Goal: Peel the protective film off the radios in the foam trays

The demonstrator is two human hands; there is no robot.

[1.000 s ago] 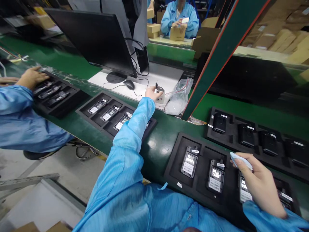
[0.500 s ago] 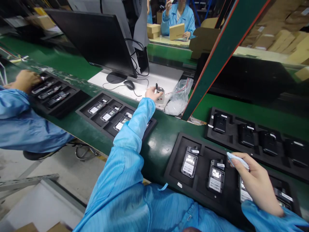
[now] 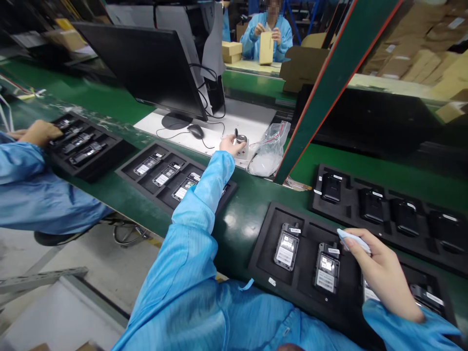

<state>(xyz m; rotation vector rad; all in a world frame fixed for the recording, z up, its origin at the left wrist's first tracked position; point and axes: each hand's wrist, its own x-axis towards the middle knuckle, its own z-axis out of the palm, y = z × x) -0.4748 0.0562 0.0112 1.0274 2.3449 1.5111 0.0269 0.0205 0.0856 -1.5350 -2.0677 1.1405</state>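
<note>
My left hand [image 3: 228,146] reaches forward, its fingers closed against a small white bottle [image 3: 243,150] with a round metal top and a raised dark flap. In my right hand [image 3: 383,273] a folded light-blue cloth [image 3: 354,241] is pinched between thumb and fingers. That hand hovers over a black foam tray [image 3: 256,267] of handheld radios whose backs are open, showing white labels. One radio [image 3: 287,247] lies in the left slot and another radio [image 3: 327,268] beside it. My right hand partly covers a further one.
A second foam tray [image 3: 126,168] with open radios lies left of my arm, partly covered by it. Black radios fill another tray [image 3: 343,207] at right. Nearby are a monitor [image 3: 146,68], a mouse [image 3: 196,130], a plastic bag [image 3: 268,151] and a slanted green post [image 3: 329,92]. A co-worker's hand [image 3: 40,132] touches a left tray.
My right hand with the cloth has shifted slightly left. My left hand stays at the bottle. Across the bench, a person has turned a box upright and has both hands at it.
</note>
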